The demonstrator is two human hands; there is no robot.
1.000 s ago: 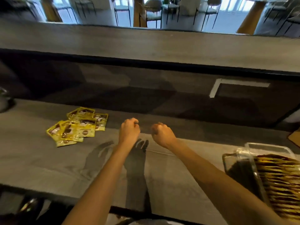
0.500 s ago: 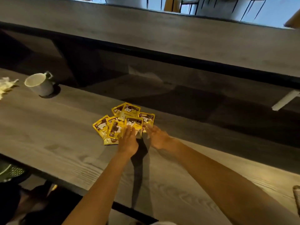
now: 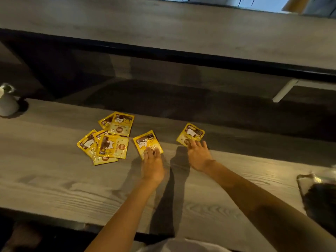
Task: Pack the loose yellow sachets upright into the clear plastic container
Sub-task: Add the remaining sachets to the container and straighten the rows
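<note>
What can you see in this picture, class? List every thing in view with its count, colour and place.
heap of yellow foil sachets: about six, overlapping; yellow with brown print; flat on the table, left of both hands
yellow sachet under the left hand: one; yellow; flat, just right of the heap
yellow sachet under the right hand: one; yellow; flat, farthest right
clear plastic container: one; clear, dark inside, blurred; right edge of the table, partly cut off
white ceramic mug: one; white; far left of the table
grey wooden table: one; grey, grained; across the foreground
left hand: one; fingertips rest on its sachet
right hand: one; fingertips touch its sachet
</note>
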